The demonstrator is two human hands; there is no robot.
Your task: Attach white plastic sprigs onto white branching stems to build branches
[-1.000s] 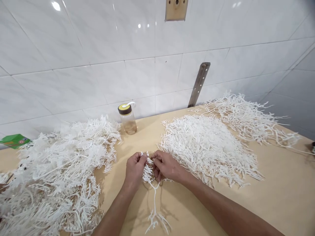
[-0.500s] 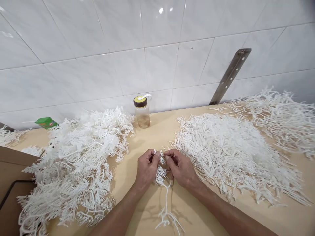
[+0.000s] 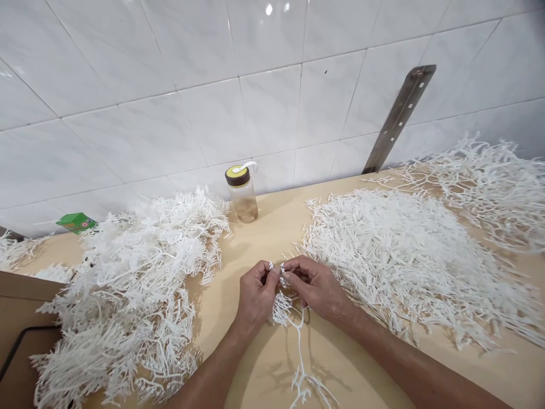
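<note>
My left hand (image 3: 258, 291) is closed, thumb against forefinger, on a small bushy white plastic sprig (image 3: 281, 309) whose fine tips hang below the fingers. Facing it, my right hand (image 3: 317, 287) pinches a white branching stem (image 3: 300, 341); its forked lower end dangles over the table toward me. The fingertips of both hands almost meet, and where the two white pieces touch is largely hidden by them. To the left lies a heap of bushy white sprigs (image 3: 140, 295). On the right spreads a pile of loose white sprigs (image 3: 409, 255).
Bare white stems (image 3: 498, 193) lie at the back right. A bottle with a yellow-and-black lid (image 3: 243, 196) stands near the tiled wall (image 3: 272, 113). A green carton (image 3: 76, 222) is at the far left, a cardboard box (image 3: 25, 318) at the left edge. A metal bracket (image 3: 400, 119) leans on the wall.
My right fingertips have come closer to my left ones. The dangling stem has swung slightly right and lower. The whole view has shifted and tilted a little.
</note>
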